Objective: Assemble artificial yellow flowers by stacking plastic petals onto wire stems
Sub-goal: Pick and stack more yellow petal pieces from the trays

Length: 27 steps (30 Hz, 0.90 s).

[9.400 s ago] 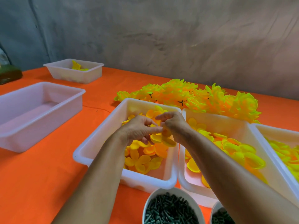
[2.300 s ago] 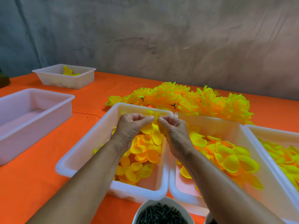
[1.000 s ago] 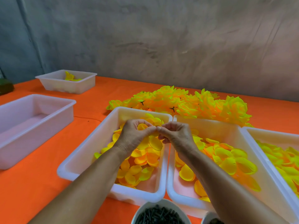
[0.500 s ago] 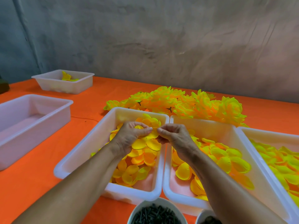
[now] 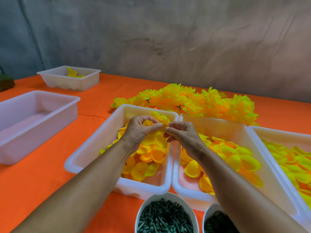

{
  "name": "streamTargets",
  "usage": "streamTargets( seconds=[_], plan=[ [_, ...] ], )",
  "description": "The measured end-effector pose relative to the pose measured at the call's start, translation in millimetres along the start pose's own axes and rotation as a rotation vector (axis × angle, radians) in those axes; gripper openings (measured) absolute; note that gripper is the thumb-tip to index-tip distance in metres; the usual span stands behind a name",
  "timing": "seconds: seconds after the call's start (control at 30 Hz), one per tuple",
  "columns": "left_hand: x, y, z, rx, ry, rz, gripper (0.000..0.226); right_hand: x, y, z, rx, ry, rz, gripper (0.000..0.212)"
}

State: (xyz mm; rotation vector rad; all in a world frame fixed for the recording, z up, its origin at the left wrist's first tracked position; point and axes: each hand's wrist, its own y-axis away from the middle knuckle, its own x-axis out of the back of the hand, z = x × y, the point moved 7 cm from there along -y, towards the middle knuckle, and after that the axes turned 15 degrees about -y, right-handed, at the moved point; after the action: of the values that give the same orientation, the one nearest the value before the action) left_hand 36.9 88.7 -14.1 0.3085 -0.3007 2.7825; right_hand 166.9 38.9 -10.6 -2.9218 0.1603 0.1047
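Far left on the orange tabletop (image 5: pixel 42 179): dark green object (image 5: pixel 5 82) at the frame edge, unidentifiable. Long tub (image 5: pixel 36 122) just beside it, nothing visible inside; judged a spare or output bin. Small tub (image 5: pixel 69 78) behind, holding a few yellow pieces, kept well apart from the working zone.

Centre: petal tub (image 5: pixel 94 148) directly under both hands, so dropped petals fall back into stock. Left hand (image 5: pixel 139 132) held over this tub, grip pinching a small stack of petals (image 5: pixel 149 123) between thumb and curled fingers; stack kept level and high, judged to keep the centre holes aligned. Right hand (image 5: pixel 183 134) meeting the left at the fingertips, grip pinching the edge of the same stack (image 5: pixel 164 126); judged to be seating or feeding a petal. Stem not visible; hidden by fingers, if present at all.

Behind the tubs: finished flowers (image 5: pixel 188 101) piled against the far edge, clear of the hands.

Near edge: bowl (image 5: pixel 165 214) of dark green pieces, second bowl (image 5: pixel 217 221) beside it, both within short reach for the next part.

Right: second petal tub (image 5: pixel 223 128) touching the first, larger petals inside. Third tub (image 5: pixel 284 137) further right, greener petals; sizes separated by tub, judged to fix stacking order.
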Motion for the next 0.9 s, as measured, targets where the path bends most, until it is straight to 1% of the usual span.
streamTargets(
  seconds=[0.1, 0.2, 0.3, 0.37, 0.43, 0.53, 0.63, 0.7, 0.73, 0.8, 0.9],
  plan=[
    [-1.4, 2.1, 3.8, 0.019, 0.076, -0.024, 0.012, -1.0, -0.6, -0.5, -0.013, 0.009, 0.047, 0.012],
    [-3.7, 1.3, 4.5, 0.070, 0.143, -0.075, 0.035, 1.1, -0.8, -0.9, -0.003, -0.026, 0.140, 0.012],
    [-1.1, -0.6, 0.1, 0.139, 0.161, -0.067, 0.045, 2.6, -0.1, -1.0, -0.001, -0.060, 0.204, 0.007],
    [-2.7, -1.2, -2.1, 0.152, 0.163, -0.097, 0.044, 5.7, -0.4, -0.2, 0.005, -0.084, 0.242, 0.005],
    [-4.0, -1.4, -2.4, 0.141, 0.159, -0.133, 0.036, 8.2, -0.9, 1.1, 0.017, -0.100, 0.260, 0.006],
    [-6.7, 0.5, -4.5, 0.173, 0.133, -0.202, 0.031, 12.3, 0.4, 3.9, 0.051, -0.153, 0.285, 0.014],
    [-14.6, 3.6, -6.9, 0.181, 0.075, -0.328, 0.039, 13.4, 0.8, 4.0, 0.083, -0.213, 0.278, 0.006],
    [-19.3, 4.3, -4.5, 0.127, 0.060, -0.386, 0.040, 12.5, 0.7, 4.3, 0.091, -0.237, 0.271, 0.006],
    [-20.9, 4.0, -3.8, 0.103, 0.069, -0.399, 0.038, 11.9, 0.9, 4.0, 0.092, -0.238, 0.265, 0.010],
    [-22.6, 2.7, -4.2, 0.071, 0.088, -0.397, 0.035, 10.2, 0.7, 3.4, 0.090, -0.240, 0.229, 0.013],
    [-19.0, -1.9, -6.5, 0.012, 0.001, -0.322, 0.037, 8.3, 0.2, 2.4, 0.071, -0.238, 0.155, 0.011]
  ],
)
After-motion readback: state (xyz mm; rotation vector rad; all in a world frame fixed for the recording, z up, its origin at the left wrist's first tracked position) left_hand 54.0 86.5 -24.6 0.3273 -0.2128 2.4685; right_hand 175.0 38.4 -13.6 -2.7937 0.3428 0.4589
